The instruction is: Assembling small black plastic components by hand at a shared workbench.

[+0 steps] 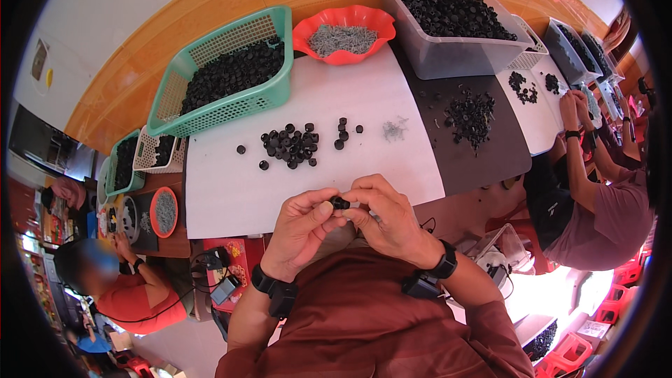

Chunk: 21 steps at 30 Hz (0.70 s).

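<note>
Just past the near edge of the table, both my hands meet over a small black round plastic part [339, 202]. My left hand [301, 229] pinches it from the left with thumb and fingers. From the other side, the thumb and fingertips of my right hand [387, 222] close on the same part. The fingertips hide some of it. Beyond the hands, a loose heap of black caps [290, 145] lies on the white table covering [231, 210], with a few caps apart from it. A small scatter of grey screws [395, 130] lies to their right.
At the back stand a green basket [227, 117] of black parts, a red scalloped bowl [383, 26] of grey screws and a clear tub [455, 59] of black parts. More black pieces [470, 120] cover a dark mat [483, 175]. Other people work at left and right.
</note>
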Each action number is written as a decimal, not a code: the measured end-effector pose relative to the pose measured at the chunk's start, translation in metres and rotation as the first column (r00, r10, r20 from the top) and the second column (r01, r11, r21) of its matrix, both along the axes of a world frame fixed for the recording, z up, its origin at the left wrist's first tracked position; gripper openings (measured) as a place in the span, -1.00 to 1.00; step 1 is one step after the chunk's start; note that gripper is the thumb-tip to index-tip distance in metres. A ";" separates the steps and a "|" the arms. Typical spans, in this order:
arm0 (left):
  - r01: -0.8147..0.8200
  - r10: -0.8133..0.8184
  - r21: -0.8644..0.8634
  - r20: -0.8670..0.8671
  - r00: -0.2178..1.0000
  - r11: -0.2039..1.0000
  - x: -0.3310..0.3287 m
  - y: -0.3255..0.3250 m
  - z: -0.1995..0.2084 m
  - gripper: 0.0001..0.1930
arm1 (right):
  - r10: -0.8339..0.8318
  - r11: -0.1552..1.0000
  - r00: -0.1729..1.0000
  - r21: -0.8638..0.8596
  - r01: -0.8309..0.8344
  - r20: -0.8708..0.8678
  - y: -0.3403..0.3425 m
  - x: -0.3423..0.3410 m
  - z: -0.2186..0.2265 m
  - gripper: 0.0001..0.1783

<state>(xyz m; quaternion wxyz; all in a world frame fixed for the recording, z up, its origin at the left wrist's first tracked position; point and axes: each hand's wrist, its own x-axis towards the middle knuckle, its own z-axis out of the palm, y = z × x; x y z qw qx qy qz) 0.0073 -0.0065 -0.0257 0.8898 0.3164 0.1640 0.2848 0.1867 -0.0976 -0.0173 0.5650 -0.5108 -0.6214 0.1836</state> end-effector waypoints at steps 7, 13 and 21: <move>0.009 -0.009 -0.010 0.002 1.000 1.000 -0.002 -0.002 0.000 -0.73 | -0.010 1.000 1.000 -0.010 0.010 0.002 -0.003 -0.003 -0.002 -0.75; -0.048 0.051 0.039 -0.080 0.995 0.998 0.002 -0.008 0.001 -0.73 | -0.028 0.999 0.999 0.045 0.027 0.021 -0.001 -0.004 -0.003 -0.75; -0.065 0.068 0.047 -0.064 0.996 0.997 0.001 -0.011 0.000 -0.75 | -0.040 0.992 0.999 0.122 0.040 -0.001 0.000 -0.006 -0.010 -0.72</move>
